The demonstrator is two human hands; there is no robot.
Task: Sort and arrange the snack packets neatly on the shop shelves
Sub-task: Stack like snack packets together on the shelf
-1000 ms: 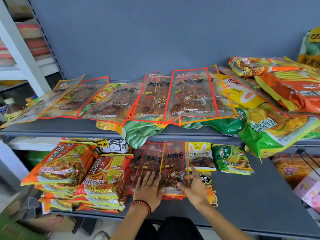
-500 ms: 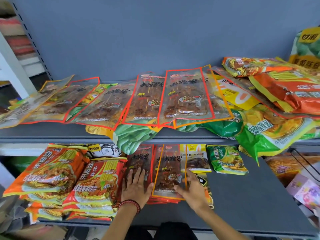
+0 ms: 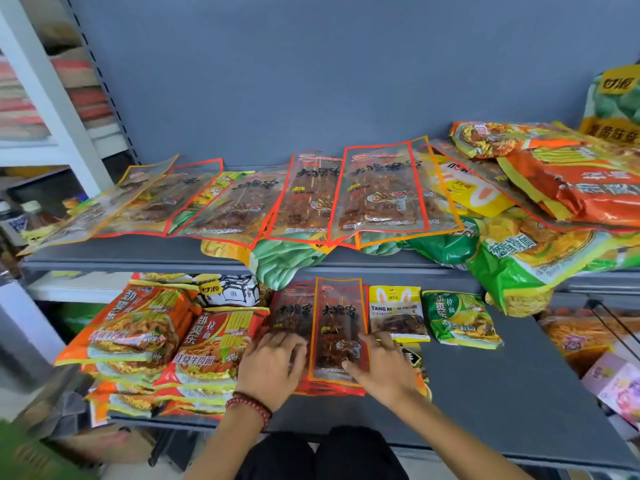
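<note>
Grey shelf [image 3: 502,393], grey back panel [image 3: 311,81] beyond the fingers. Skewer packets [image 3: 337,327] lie stacked under them: left hand [image 3: 273,368] spread flat on top, right hand [image 3: 384,372] straight-fingered along the right edge.

Skewer packets [image 3: 337,327] (stacked, seemingly) right of noodles [image 3: 207,348].

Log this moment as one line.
phase: aligning stack | left hand: flat on red-edged clear skewer packets | right hand: fingers on orange-edged top packet | site: lower grey shelf
</note>
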